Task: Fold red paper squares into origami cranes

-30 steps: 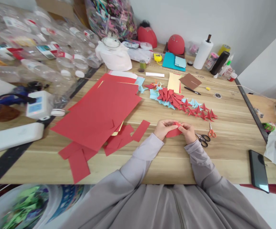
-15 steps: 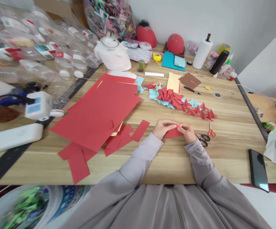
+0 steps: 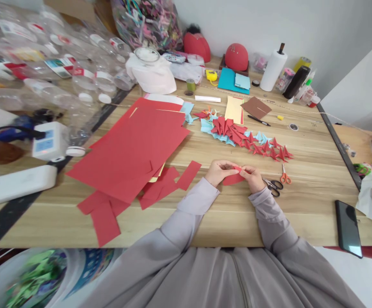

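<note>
Between my hands is a small piece of red paper point(image 3: 233, 179), its upper edge pinched and partly folded over. My left hand point(image 3: 219, 172) is closed on its left side, thumb and fingertips pressed together. My right hand point(image 3: 252, 177) pinches the right side, its thumb close to the left thumb. Just right of my right hand lie black-handled scissors point(image 3: 275, 187) and small orange-handled scissors point(image 3: 285, 176). Folded red paper shapes point(image 3: 230, 130) lie beyond my hands, mixed with light blue folded pieces point(image 3: 216, 136). Cut red paper strips point(image 3: 188, 175) rest to the left.
Large red sheets point(image 3: 131, 149) are stacked on the wooden table at left. Plastic bottles point(image 3: 83, 83) crowd the far left. A black pen point(image 3: 259, 120), brown paper point(image 3: 256, 108) and yellow paper strips point(image 3: 233, 110) lie behind the folded shapes. A phone point(image 3: 348, 229) sits at the right front edge.
The red paper's upper edge is bent a little more between my fingertips, and its lower part looks shorter and more curved. Both hands stay in nearly the same place.
</note>
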`<state>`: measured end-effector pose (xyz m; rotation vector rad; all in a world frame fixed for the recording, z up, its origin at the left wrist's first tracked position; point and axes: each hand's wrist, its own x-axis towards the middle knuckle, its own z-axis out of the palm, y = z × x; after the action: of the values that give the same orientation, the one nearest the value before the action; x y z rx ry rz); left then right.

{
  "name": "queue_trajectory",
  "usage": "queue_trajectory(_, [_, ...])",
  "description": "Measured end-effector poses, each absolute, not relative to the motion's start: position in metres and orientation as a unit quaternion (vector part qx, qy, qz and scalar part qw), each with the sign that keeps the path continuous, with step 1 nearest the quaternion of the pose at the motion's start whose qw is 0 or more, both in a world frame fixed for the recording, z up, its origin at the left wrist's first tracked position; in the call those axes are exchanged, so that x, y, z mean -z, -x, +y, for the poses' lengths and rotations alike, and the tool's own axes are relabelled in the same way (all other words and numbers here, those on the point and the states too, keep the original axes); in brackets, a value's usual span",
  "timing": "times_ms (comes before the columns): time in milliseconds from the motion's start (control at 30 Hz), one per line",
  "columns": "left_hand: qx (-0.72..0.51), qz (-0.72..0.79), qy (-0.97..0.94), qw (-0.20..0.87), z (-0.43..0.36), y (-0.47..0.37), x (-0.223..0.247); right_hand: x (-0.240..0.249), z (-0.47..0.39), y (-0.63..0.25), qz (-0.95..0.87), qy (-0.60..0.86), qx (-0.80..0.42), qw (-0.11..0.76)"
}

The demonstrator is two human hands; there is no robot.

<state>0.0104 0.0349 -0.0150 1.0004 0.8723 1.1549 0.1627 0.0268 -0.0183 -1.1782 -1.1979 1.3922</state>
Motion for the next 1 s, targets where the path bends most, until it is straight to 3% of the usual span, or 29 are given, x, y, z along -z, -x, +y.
queue_trajectory(300, [-0.524, 0.364, -0.39, 0.665, 0.036, -0.01, 0.016, 0.021, 0.028, -0.16, -0.485, 0.48, -0.561, 0.469])
queue_trajectory(733, [-0.438, 0.379, -0.58, 0.573, 0.041, 0.005, 0.012, 0.015, 0.027, -0.166, -0.493, 0.495, -0.567, 0.435])
queue_trajectory(1000, [-0.427, 0.349, -0.587, 0.593, 0.042, 0.009, 0.016, 0.01, 0.027, -0.169, -0.512, 0.496, -0.568, 0.411])
